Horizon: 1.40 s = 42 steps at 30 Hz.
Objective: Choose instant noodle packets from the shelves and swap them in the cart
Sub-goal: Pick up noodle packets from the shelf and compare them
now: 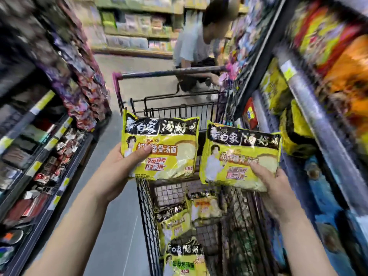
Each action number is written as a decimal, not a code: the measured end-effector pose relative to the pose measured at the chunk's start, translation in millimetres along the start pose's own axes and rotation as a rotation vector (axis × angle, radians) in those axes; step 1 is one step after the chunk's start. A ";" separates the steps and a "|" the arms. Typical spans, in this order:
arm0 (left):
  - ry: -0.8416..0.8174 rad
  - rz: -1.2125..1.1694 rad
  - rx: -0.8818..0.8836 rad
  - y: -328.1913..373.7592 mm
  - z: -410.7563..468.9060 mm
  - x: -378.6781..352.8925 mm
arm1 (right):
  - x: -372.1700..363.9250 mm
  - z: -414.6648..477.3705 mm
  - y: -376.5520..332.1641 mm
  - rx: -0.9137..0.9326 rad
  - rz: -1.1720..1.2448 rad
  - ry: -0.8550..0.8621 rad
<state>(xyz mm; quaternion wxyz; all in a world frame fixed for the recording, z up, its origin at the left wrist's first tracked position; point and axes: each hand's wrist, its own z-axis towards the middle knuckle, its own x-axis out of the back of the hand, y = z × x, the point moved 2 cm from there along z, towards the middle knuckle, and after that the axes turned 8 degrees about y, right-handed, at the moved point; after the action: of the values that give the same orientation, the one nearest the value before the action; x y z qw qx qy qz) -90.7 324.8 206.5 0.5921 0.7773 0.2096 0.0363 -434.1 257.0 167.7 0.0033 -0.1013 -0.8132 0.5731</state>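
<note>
My left hand (123, 162) grips the lower left corner of a yellow and black noodle packet (169, 144), thumb on its front. My right hand (272, 182) holds a second matching yellow noodle packet (235, 154) by its lower right edge. Both packets hang side by side above the black wire cart (147, 216). Inside the cart lie several more yellow noodle packets (179, 222), one near the bottom of the view (185, 259).
Shelves of packaged food line both sides: dark and red packs on the left shelf (49, 156), yellow and orange packs on the right shelf (298, 126). A person in a light shirt (195, 46) bends over beyond the cart handle (169, 73). Grey floor runs left of the cart.
</note>
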 end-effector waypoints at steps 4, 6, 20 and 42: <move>-0.042 -0.041 -0.141 66.3 -16.5 -9.0 | -5.9 -49.0 -69.9 0.143 0.063 -0.005; -0.088 -0.057 -0.204 94.0 -27.3 -12.7 | -10.7 -80.9 -98.1 0.214 0.069 0.001; -0.669 -0.116 -0.266 156.9 -112.3 -94.0 | 46.7 -314.6 -147.4 0.525 0.180 0.501; -1.598 -0.086 -0.171 79.9 -540.8 -250.6 | 154.5 -831.2 -42.8 0.805 0.200 1.513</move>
<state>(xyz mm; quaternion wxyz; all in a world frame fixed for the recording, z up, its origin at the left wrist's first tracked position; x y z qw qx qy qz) -460.8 705.1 489.5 0.6213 0.5115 -0.2513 -0.5378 -491.4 1043.5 475.7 0.5291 -0.5182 -0.3147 0.5937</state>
